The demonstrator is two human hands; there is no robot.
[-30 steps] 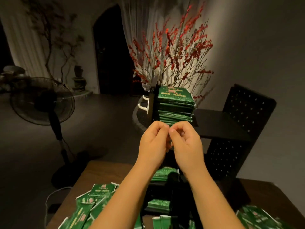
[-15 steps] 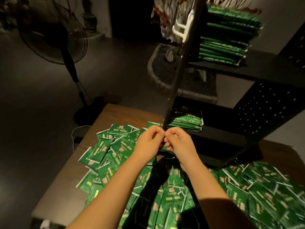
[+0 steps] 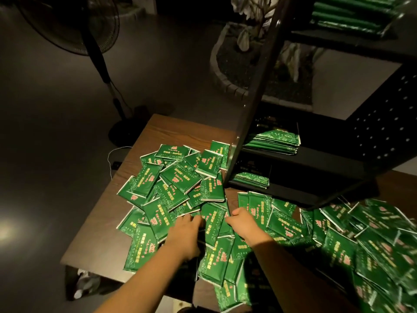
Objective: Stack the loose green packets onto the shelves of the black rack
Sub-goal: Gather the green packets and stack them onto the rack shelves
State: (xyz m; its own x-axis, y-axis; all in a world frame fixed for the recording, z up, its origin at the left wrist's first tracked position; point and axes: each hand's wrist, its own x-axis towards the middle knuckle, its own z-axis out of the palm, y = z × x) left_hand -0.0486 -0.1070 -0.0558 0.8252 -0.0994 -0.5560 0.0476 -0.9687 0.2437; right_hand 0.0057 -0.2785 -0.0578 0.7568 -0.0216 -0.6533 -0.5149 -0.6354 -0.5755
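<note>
Loose green packets (image 3: 178,177) lie in a heap across the wooden table (image 3: 101,227), and more spread to the right (image 3: 372,245). The black rack (image 3: 255,98) stands at the table's far right. Stacks of packets rest on its top shelf (image 3: 347,21), middle shelf (image 3: 273,141) and low shelf (image 3: 252,179). My left hand (image 3: 185,233) and my right hand (image 3: 246,224) rest low on the heap, on either side of one tilted packet (image 3: 214,222). Their fingertips curl against it, and the grip itself is hidden.
A standing fan (image 3: 74,26) is on the floor to the left, with a thin cable (image 3: 110,159) by the table's edge. Behind the rack is a planter bed with a stone border (image 3: 225,73). The rack's perforated side panel (image 3: 383,125) closes off the right.
My view has tipped down from the rack's top shelf to the table. Both hands have dropped from in front of the rack onto the heap and have moved apart.
</note>
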